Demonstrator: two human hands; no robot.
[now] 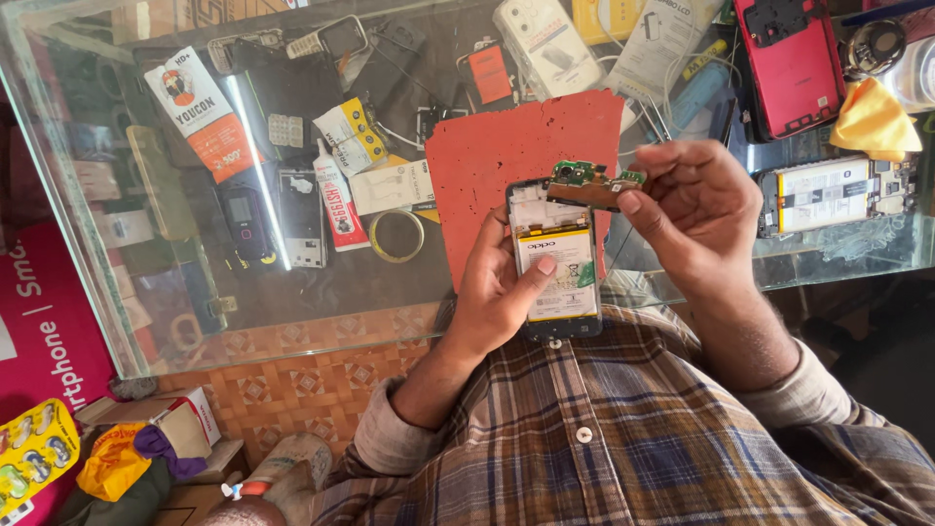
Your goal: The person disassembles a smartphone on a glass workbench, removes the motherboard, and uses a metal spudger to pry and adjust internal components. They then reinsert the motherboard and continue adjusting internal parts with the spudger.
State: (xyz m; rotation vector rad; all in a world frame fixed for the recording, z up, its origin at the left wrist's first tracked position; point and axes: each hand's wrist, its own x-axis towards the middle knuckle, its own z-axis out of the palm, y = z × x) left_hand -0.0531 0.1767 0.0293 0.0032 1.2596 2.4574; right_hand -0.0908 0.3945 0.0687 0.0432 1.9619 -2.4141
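A person in a plaid shirt sits at the near edge of a glass table (321,292) crowded with phone parts. The left hand (502,287) is curled around an opened phone (555,263) with its back cover off, thumb pressed on the exposed battery, holding it above the table's near edge over the lap. The right hand (696,209) is mostly closed, its fingertips pinching a small green circuit board (592,183) just above the top of the phone.

The risk, as it looks from here: the board is held only by its end, so a slip could drop it onto the glass or off the near edge to the floor. It may be attached by a thin cable, though this cannot be seen; a sharp pull could tear one. Bare fingers on the board could also smudge its contacts.

A red mat (516,166) lies on the table just behind the phone. Further left sit a tube of glue (336,200) and a ring of tape (395,235). A second opened phone (833,195) lies near the right edge, with a yellow cloth (874,119) beside it.
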